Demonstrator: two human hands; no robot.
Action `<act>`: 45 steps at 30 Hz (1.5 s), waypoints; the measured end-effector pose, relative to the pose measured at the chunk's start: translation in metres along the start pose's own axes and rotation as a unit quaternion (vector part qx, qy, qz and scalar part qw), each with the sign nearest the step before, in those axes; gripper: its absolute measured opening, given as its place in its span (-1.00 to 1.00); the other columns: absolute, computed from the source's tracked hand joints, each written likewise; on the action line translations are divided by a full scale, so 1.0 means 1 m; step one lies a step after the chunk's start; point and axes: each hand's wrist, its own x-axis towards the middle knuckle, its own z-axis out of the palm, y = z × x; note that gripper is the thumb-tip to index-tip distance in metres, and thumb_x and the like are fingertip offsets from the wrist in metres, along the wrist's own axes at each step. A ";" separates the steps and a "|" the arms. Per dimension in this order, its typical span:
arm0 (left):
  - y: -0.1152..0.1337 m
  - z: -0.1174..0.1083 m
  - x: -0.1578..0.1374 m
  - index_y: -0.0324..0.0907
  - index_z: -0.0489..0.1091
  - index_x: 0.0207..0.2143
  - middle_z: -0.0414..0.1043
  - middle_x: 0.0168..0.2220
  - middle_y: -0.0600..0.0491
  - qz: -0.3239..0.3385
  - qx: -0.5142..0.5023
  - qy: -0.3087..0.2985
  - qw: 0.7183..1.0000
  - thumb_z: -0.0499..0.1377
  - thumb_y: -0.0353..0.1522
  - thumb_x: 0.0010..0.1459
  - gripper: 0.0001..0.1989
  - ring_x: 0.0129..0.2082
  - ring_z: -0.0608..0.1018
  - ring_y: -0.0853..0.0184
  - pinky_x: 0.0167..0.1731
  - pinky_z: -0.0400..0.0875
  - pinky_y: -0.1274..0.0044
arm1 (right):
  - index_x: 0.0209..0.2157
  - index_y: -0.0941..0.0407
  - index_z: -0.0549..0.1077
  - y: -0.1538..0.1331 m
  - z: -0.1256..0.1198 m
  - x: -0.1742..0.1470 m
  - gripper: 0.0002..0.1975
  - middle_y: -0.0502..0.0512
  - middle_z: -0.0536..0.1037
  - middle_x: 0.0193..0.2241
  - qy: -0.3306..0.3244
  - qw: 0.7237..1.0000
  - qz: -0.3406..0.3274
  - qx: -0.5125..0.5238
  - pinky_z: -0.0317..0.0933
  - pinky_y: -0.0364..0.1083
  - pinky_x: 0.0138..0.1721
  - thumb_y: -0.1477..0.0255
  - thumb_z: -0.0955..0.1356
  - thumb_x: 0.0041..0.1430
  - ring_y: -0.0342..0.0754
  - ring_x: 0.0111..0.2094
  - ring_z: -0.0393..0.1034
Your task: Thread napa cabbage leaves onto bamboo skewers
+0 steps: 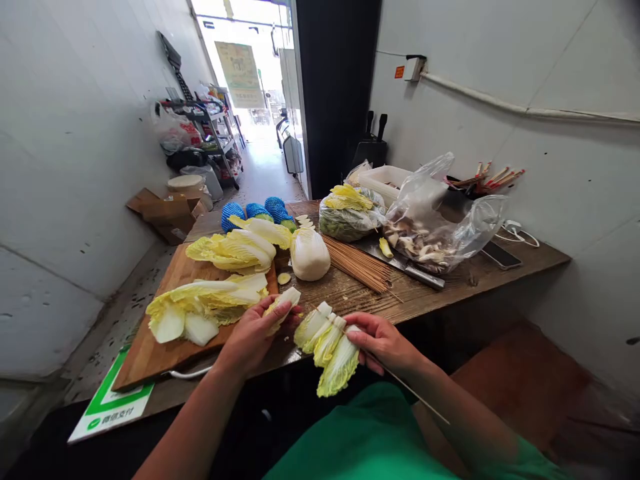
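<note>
My left hand [260,327] is closed on a single napa cabbage leaf [283,305], its white stem end pointing up and to the right. In my right hand [383,340] is a thin wooden skewer [417,398] with several small cabbage leaves [333,350] threaded side by side near its upper end. The skewer's tail runs down past my right wrist. A small gap separates the loose leaf from the threaded ones. Two piles of cabbage leaves, a nearer one [200,307] and a farther one [235,248], lie on the wooden cutting board [135,360].
Behind my hands sit a cabbage head [310,255] and a bundle of skewers [356,262]. A cleaver [423,275] lies beside a plastic bag of mushrooms [430,240]. A bag of greens [350,217], blue-netted vegetables [233,216] and a phone [501,255] rest on the table [530,267].
</note>
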 end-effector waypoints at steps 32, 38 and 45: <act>-0.090 0.080 -0.045 -0.19 0.33 -0.48 -0.06 -0.79 0.27 -0.060 -0.098 -0.066 0.991 0.22 -0.04 -0.05 -0.62 -0.79 -0.03 0.59 -0.76 -0.12 0.67 | -0.35 0.14 0.37 -0.005 0.035 0.041 -0.73 0.00 0.46 -0.45 0.228 0.946 -0.210 0.096 0.23 -0.18 -0.39 0.20 0.32 0.10 -0.15 -0.44 0.31; -0.109 0.089 -0.041 -0.20 0.30 -0.46 -0.08 -0.80 0.30 -0.043 -0.106 -0.040 0.993 0.23 -0.03 -0.07 -0.59 -0.80 -0.05 0.60 -0.77 -0.12 0.69 | -0.60 0.17 0.30 -0.008 0.032 0.046 -0.58 -0.07 0.25 -0.65 0.298 0.932 -0.203 -0.036 0.05 -0.20 -0.54 0.12 0.25 0.13 -0.21 -0.57 0.10; -0.111 0.100 -0.041 -0.19 0.25 -0.52 -0.07 -0.83 0.30 -0.058 -0.143 -0.019 0.988 0.28 0.00 -0.18 -0.54 -0.82 -0.06 0.60 -0.82 -0.13 0.70 | -0.65 0.15 0.20 -0.009 0.038 0.044 -0.56 -0.10 0.12 -0.67 0.330 0.916 -0.206 -0.095 -0.08 -0.21 -0.60 0.15 0.21 0.17 -0.23 -0.59 -0.05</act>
